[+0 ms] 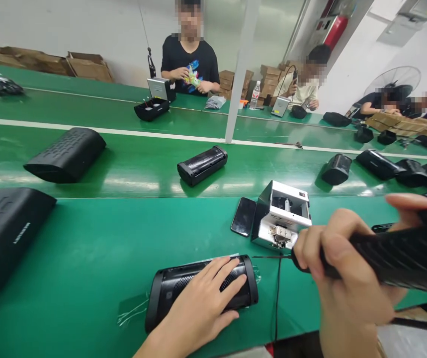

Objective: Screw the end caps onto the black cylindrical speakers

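A black speaker (178, 284) with a perforated panel lies on the green bench in front of me. My left hand (209, 296) rests on top of it, fingers spread and stretched out over its right half. In my right hand (342, 263) is a black electric screwdriver (395, 253), held level with its thin bit (271, 257) pointing left. The bit's tip is close to the speaker's right end; I cannot tell whether they touch. Clear plastic film sticks out at both ends of the speaker. Just behind the screwdriver stands a silver screw feeder (282, 216).
A phone (243, 217) lies beside the feeder. Large black speaker housings (8, 233) sit at left. Along the green conveyor belt (134, 169) are another speaker (203, 165) and several black units at right. A white post (241, 74) rises mid-view. Co-workers (191, 59) sit across the line.
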Available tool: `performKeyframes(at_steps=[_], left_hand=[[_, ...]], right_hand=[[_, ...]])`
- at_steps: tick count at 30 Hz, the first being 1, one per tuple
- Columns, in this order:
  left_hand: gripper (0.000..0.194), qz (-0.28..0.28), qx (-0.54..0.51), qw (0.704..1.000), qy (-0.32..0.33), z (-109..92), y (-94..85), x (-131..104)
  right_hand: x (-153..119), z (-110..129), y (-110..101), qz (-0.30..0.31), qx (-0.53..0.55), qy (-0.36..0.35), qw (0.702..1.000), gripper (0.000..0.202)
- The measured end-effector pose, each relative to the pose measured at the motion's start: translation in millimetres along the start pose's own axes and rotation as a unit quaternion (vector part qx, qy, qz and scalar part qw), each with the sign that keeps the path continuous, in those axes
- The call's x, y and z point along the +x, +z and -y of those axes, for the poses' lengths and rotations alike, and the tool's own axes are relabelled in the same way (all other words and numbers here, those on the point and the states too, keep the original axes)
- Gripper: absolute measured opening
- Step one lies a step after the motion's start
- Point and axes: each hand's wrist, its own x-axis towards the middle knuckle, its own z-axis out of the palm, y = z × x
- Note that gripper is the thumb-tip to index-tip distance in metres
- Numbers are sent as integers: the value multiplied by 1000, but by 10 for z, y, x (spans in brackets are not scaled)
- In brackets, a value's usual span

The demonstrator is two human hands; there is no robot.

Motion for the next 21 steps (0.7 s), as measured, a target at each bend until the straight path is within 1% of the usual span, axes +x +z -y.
performKeyframes(at_steps=[3,7,10,15,19,21], left_hand=[[86,-3,1,1000,2,-24,3,24],[82,-6,-3,1000,4,-43,-8,43],[82,-2,1,1000,0,-50,-12,43],[81,1,-6,1000,-6,-51,7,29],[81,0,-8,1000,-6,-54,21,16],[81,-2,-9,1000,-8,-58,31,12]], right_hand=[[-1,-118,86,51,3,6,999,41],[-9,-263,99,67,-8,17,998,50],[-5,-277,116,79,3,15,997,41],[-13,-273,131,79,-4,23,997,36],[-45,-293,109,66,-18,32,997,39],[-65,-319,102,71,-24,35,997,37]])
